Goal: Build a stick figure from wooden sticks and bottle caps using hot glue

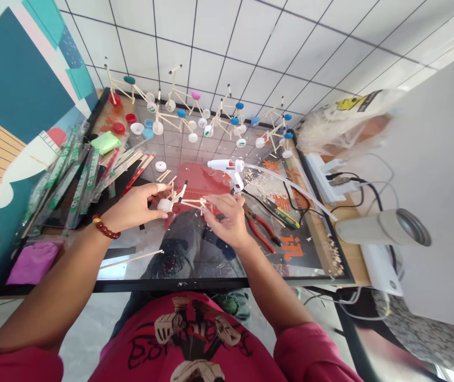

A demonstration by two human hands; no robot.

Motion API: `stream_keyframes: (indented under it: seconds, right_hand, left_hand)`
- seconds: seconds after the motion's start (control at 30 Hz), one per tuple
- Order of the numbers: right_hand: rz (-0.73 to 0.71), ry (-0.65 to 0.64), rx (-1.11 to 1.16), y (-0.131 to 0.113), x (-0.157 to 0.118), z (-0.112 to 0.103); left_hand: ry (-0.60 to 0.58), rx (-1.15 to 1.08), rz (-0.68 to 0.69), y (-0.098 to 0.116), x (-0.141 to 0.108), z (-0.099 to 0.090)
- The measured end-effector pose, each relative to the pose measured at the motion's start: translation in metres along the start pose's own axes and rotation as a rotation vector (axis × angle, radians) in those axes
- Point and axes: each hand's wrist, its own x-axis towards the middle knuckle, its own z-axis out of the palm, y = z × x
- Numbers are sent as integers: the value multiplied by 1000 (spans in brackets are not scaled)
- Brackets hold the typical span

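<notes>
A small bicycle model (pixel 189 202) made of thin wooden sticks is held between my two hands above the glass tabletop. My left hand (pixel 141 204), with a beaded bracelet at the wrist, is closed around its left end, beside a white bottle cap (pixel 165 205). A short black-tipped stick (pixel 183 192) rises from the frame. At the right end, the fingers of my right hand (pixel 227 216) pinch the tips of the sticks. Just beyond my right hand, a white glue gun (pixel 229 168) rests on the table, with a long clear glue stick in its back.
Several finished bicycle models (pixel 221 119) line the table's back edge by the tiled wall. Wrapped chopsticks (pixel 79 185) lie at left. Red-handled pliers (pixel 262 228) and a yellow-green cutter (pixel 286 216) lie right of my right hand. A grey-white cylinder (pixel 370 228) and a power strip (pixel 324 178) are further right.
</notes>
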Motion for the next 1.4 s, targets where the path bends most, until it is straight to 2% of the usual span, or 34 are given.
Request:
stream_keyframes:
  seconds: [0.13, 0.3, 0.53, 0.7, 0.9, 1.4]
  right_hand:
    - [-4, 26, 15, -1, 0, 0]
    - [-4, 13, 14, 0, -1, 0]
    - [1, 5, 0, 1, -1, -1]
    - [-22, 25, 2, 3, -2, 0]
    - [-32, 22, -9, 4, -4, 1]
    - [-84, 54, 11, 4, -2, 0]
  left_hand:
    - [0, -20, 16, 5, 0, 6]
    - [1, 70, 29, 12, -1, 5]
    - [-19, 98, 18, 9, 0, 8]
    - [-71, 135, 26, 10, -2, 1]
    - [-68, 178, 68, 10, -4, -5]
    - [30, 169, 102, 16, 0, 18]
